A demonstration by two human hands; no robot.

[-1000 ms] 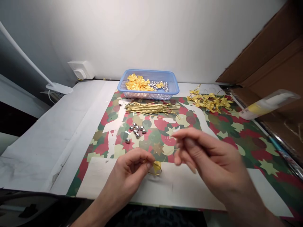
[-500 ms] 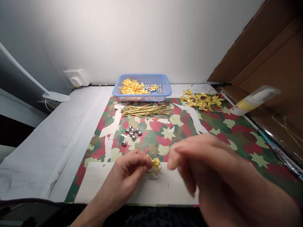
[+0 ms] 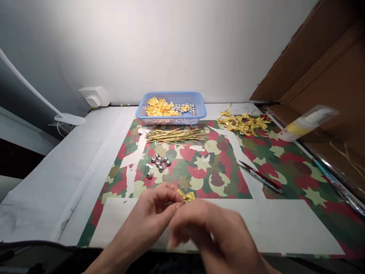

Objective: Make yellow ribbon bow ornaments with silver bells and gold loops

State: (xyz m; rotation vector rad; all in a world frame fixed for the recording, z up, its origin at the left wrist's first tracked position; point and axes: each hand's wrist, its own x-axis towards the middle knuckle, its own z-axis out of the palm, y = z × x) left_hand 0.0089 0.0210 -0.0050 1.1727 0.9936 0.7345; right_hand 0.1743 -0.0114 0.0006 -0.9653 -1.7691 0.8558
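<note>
White paper (image 3: pixel 285 224) underlies left fingers (image 3: pixel 170 194) pinching a yellow bow (image 3: pixel 186 196), right fingers (image 3: pixel 188 214) curled.

Left grip (image 3: pixel 156 211) pinched; right grip (image 3: pixel 219 232), blurred, seems curled beside it.

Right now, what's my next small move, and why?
Perhaps ease your right hand in to pinch just below the bow. Your left hand has its grip there, and the right is close by, though too blurred to tell whether it holds anything.
</note>
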